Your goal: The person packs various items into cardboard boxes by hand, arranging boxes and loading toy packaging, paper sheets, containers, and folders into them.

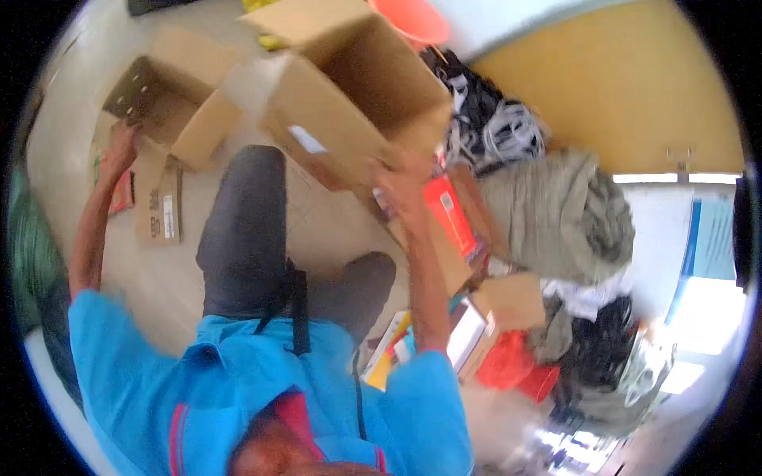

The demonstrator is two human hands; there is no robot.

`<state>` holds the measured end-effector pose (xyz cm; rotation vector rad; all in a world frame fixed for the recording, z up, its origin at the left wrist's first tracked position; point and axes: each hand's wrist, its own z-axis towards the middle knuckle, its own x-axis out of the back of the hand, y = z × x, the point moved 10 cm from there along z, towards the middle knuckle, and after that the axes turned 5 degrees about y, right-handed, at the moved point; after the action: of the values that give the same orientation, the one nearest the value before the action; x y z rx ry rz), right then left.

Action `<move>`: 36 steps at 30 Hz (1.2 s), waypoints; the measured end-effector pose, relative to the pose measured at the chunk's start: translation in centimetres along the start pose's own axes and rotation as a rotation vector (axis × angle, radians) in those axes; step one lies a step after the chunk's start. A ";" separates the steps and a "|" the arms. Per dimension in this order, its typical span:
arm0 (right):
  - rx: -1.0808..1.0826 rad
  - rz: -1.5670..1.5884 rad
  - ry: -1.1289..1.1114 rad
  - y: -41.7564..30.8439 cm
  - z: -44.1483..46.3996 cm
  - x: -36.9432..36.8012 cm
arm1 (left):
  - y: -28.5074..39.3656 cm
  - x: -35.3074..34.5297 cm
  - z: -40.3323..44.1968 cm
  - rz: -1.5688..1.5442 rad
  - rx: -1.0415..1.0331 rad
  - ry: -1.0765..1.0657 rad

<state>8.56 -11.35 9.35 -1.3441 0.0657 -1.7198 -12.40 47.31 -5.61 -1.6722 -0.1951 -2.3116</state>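
Observation:
My left hand (121, 148) has its fingers closed over the near left edge of an open cardboard box (208, 131) on the floor. At the lower right corner of a larger open cardboard box (329, 119), my right hand (402, 184) grips the cardboard, its fingers smeared by motion. This larger box is tilted, and its dark inside shows. A white label (307, 139) is stuck on its side. Just right of my right hand, a red package (450, 210) lies in another cardboard box (436, 252).
A flat cardboard piece (160, 208) lies by my left knee. To the right are a rolled grey-green cloth (556, 214), coiled white cable (512, 131), red items (508, 361) and dark bags. An orange basin (413, 20) stands behind the larger box.

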 end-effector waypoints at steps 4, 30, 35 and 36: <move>-0.054 -0.198 -0.274 -2.0 -0.3 -12.7 | 4.6 10.1 2.7 -0.304 0.089 0.316; -0.449 -0.702 -0.026 25.6 -23.7 9.0 | 47.1 8.4 7.0 -0.536 -0.563 -0.178; -0.564 -0.534 -0.069 19.8 -27.4 11.1 | 45.9 5.3 10.0 -0.619 -0.540 -0.045; -0.538 -0.516 -0.046 17.8 -28.8 10.8 | 45.0 4.6 10.5 -0.639 -0.496 -0.035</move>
<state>-2.98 -42.25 -3.84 -1.9171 0.1777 -2.1971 9.47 6.66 -0.39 -2.1223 -0.1956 -2.9862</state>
